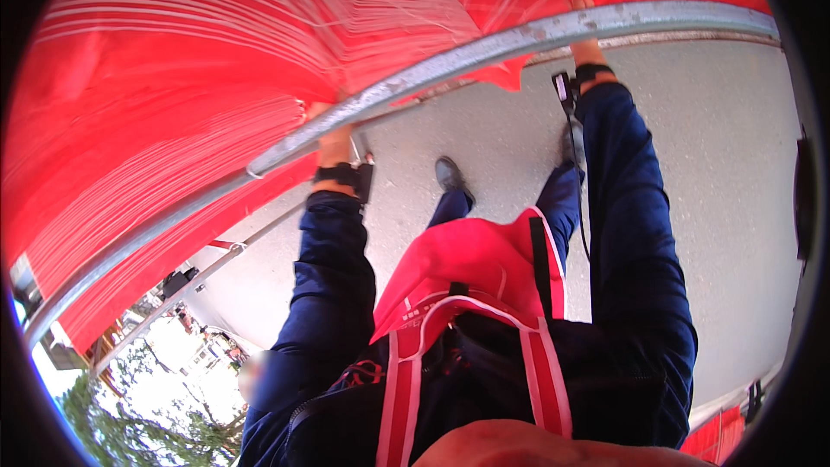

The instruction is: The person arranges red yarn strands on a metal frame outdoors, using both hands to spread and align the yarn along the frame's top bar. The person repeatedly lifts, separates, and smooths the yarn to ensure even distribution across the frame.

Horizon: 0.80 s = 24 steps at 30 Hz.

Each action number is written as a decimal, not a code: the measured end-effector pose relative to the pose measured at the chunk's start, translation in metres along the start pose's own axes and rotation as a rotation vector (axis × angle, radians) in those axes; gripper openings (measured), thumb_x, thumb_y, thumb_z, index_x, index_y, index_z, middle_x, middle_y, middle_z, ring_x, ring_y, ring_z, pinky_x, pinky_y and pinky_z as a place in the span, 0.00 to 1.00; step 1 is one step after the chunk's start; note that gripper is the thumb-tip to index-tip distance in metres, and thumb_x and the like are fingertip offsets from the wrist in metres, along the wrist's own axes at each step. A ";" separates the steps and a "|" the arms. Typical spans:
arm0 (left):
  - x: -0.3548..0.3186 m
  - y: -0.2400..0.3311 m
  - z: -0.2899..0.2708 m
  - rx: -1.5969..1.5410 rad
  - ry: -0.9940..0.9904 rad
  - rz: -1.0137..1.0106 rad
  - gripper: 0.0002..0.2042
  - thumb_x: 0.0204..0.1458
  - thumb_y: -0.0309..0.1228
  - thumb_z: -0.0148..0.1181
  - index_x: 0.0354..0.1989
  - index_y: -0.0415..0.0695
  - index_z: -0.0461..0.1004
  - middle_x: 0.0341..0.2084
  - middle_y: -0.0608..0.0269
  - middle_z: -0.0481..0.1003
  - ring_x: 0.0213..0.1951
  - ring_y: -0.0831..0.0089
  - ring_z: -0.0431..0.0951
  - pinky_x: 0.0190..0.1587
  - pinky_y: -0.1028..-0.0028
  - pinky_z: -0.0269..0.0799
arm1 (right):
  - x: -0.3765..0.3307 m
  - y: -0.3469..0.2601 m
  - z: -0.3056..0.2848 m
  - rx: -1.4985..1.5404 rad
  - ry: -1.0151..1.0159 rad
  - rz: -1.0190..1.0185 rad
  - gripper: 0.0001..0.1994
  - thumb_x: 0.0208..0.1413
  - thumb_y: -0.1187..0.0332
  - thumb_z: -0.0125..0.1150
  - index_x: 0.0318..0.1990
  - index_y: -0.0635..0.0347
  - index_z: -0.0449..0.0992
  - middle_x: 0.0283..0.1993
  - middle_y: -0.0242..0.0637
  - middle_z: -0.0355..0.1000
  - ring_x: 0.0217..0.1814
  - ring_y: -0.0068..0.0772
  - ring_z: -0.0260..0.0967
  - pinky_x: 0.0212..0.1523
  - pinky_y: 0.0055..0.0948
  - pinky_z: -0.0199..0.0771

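Closest to the lens, down at the bottom middle of the frame, a red vest with pale pink straps (471,311) is hanging off the person's chest, and both dark blue sleeves are running up from there toward the work. Left hand (333,140) is sitting at center left, mostly tucked behind a grey metal rail (484,47) that's sweeping from lower left to upper right; it looks like it's pressing up into the red fabric (173,95) right above the rail, but whether the fingers are curled on cloth or spread flat I honestly cannot tell. Right hand (586,35) is up at upper center right, reaching past the same rail into the fabric edge, fingers hidden too, so same deal, cannot tell if it's clamped or loose. That red fabric is filling the whole upper left and top, draping in folds with pale thread-like streaks across it, so I'm guessing it's light, floppy and a bit slick, the sort that's bunching and sliding rather than holding shape; grabbing a gathered fistful near the rail edge seems the safest hold. Black wrist straps (344,175) are sitting on both forearms. Below, grey pavement (709,173) is showing, with a shoe (450,175) planted center. The rail itself is what's getting in the way, sitting between hands and cloth.
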<state>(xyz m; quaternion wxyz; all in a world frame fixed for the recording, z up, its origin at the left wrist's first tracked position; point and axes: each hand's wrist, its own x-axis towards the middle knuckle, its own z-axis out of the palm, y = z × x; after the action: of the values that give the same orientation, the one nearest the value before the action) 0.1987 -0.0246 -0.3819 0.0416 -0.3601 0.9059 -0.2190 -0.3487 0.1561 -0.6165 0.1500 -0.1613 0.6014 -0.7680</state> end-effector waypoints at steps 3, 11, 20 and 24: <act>-0.003 0.075 -0.015 -0.107 -0.227 -0.113 0.12 0.58 0.40 0.56 0.41 0.47 0.80 0.35 0.53 0.80 0.40 0.54 0.80 0.43 0.53 0.73 | -0.049 -0.017 0.008 -0.253 -0.151 0.057 0.22 0.64 0.58 0.52 0.55 0.70 0.73 0.56 0.52 0.73 0.61 0.43 0.66 0.64 0.39 0.62; 0.059 0.151 -0.090 -0.836 0.087 -0.303 0.17 0.57 0.42 0.60 0.40 0.38 0.79 0.32 0.47 0.80 0.37 0.52 0.80 0.43 0.57 0.73 | -0.167 -0.197 0.023 0.219 -0.194 0.690 0.15 0.68 0.60 0.53 0.54 0.60 0.74 0.54 0.40 0.76 0.57 0.35 0.72 0.57 0.33 0.72; 0.055 0.163 -0.196 -1.200 -0.284 -0.293 0.11 0.60 0.34 0.57 0.39 0.39 0.79 0.20 0.59 0.77 0.24 0.72 0.78 0.33 0.70 0.74 | -0.188 -0.324 -0.022 0.339 -0.129 0.588 0.15 0.69 0.62 0.50 0.53 0.63 0.73 0.51 0.43 0.77 0.48 0.32 0.76 0.52 0.32 0.77; 0.050 0.152 -0.273 -1.350 -0.113 -0.271 0.11 0.60 0.35 0.60 0.37 0.38 0.81 0.19 0.67 0.77 0.26 0.82 0.77 0.32 0.78 0.72 | -0.181 -0.373 -0.015 0.329 -0.094 0.527 0.14 0.69 0.64 0.51 0.53 0.63 0.74 0.49 0.42 0.77 0.46 0.30 0.76 0.50 0.31 0.78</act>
<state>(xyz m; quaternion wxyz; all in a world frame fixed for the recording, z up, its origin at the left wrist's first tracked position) 0.0019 0.1406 -0.1969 -0.1722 -0.4281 0.7874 0.4088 -0.2051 0.3328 -0.2694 0.3957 -0.0090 0.4827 -0.7813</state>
